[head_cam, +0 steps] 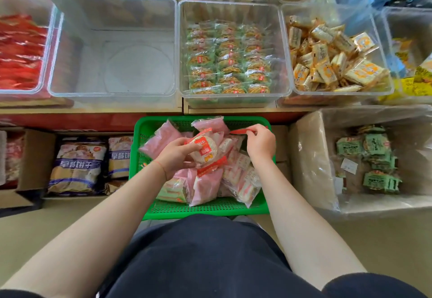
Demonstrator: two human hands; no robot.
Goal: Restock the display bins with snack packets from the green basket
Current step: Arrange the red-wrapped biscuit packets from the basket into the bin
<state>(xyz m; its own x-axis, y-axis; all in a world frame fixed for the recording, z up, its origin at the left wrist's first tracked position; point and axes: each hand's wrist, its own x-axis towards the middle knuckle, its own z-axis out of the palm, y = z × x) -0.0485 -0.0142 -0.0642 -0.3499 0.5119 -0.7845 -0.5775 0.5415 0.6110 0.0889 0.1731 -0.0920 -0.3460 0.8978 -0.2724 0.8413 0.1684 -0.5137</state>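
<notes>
The green basket [203, 208] sits on the floor below the shelf edge, piled with pink packets [205, 184], too overlapped to count. Over its middle, the left hand [174, 155] grips one round cracker packet [205, 151] with red print, fingers curled round its left side. The right hand [260, 143], near the basket's far right corner, pinches a red strip [240, 131] between thumb and fingers.

On the shelf above, five clear bins show in the front row. The empty bin [112, 47] stands just left of the basket's line. Right of it, the green-wrap bin [230, 56] holds three neat columns of packets. Next comes the yellow-packet bin [332, 54], loosely heaped. At the left edge, the red-packet bin [21, 52] is full.

On the floor, a box [77, 164] left of the basket holds two visible blue-banded bags; a lined box [367, 157] to the right holds several green packets.
</notes>
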